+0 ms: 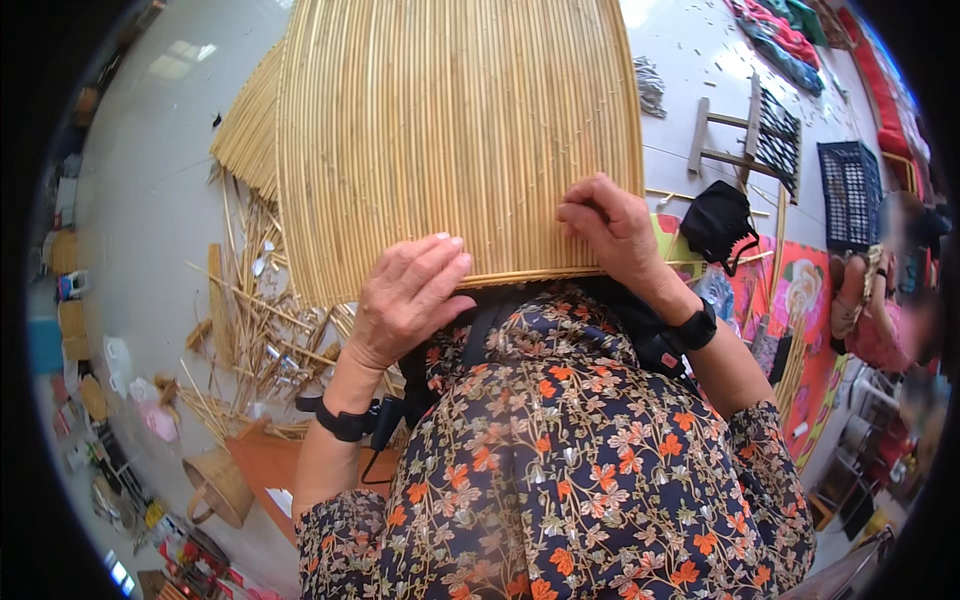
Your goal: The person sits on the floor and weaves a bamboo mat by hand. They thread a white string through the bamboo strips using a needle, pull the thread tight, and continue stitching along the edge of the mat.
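Observation:
A wide mat of thin straw-coloured stalks [450,140] laid side by side extends from my lap toward the far edge. A binding strip runs along its near edge. My left hand [410,298] rests on the near left part of that mat, fingers stretched out over the stalks and thumb by the edge. Farther right, my right hand [612,228] is closed, with fingers curled and thumb drawn in, close over the stalks near the right border. Whatever its fingertips pinch, if anything, is too small to make out.
Another stalk panel [250,130] shows beyond the left border. Loose stalks [270,300] litter the floor at left, near a woven basket [220,485]. At right are a small wooden stool [750,140], a black bag-like item [718,222], a blue crate [850,195] and a seated person [880,310].

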`<control>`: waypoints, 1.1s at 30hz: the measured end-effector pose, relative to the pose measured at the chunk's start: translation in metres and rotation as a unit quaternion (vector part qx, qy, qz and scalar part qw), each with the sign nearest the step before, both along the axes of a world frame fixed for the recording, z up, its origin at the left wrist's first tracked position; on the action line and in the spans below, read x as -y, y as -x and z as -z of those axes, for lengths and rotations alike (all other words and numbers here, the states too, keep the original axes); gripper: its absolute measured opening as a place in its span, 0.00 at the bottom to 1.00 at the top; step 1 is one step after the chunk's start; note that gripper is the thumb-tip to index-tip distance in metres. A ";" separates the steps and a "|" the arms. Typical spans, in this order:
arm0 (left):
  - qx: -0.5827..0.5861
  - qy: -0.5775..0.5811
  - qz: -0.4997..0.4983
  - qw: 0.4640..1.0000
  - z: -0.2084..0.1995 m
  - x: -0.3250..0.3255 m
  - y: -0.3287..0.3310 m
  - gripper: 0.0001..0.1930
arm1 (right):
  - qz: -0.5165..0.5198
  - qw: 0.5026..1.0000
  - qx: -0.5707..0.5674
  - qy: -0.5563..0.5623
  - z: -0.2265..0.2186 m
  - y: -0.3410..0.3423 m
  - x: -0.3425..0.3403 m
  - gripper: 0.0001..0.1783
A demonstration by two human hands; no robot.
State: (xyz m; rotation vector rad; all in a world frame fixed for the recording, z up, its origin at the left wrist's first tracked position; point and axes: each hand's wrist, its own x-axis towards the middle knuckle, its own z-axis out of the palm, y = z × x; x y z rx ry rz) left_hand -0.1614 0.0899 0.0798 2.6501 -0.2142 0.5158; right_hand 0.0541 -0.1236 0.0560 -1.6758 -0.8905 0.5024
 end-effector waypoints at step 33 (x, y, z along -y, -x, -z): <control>-0.246 0.462 -0.624 0.581 0.281 0.071 0.346 0.14 | 0.076 0.988 0.067 0.114 0.010 0.011 0.007 0.00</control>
